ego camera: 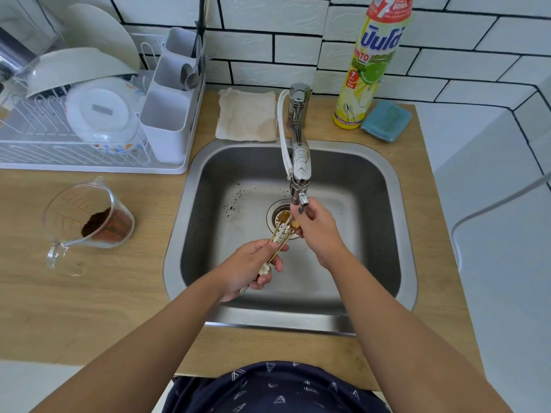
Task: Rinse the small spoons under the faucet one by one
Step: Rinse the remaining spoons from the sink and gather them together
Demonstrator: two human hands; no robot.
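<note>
Small spoons (278,234), gold-coloured, are held as a bunch by their handles in the left hand (253,268), grip curled round them, bowls under the faucet (299,171) over the sink (372,189) drain. One bowl is pinched by the right hand (316,228). Water flow cannot be confirmed. Rinsing is judged underway; no rinsed spoon is seen set aside, so most remains.

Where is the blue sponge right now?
In the head view, the blue sponge lies on the wooden counter behind the sink's right corner, beside the yellow soap bottle.
</note>
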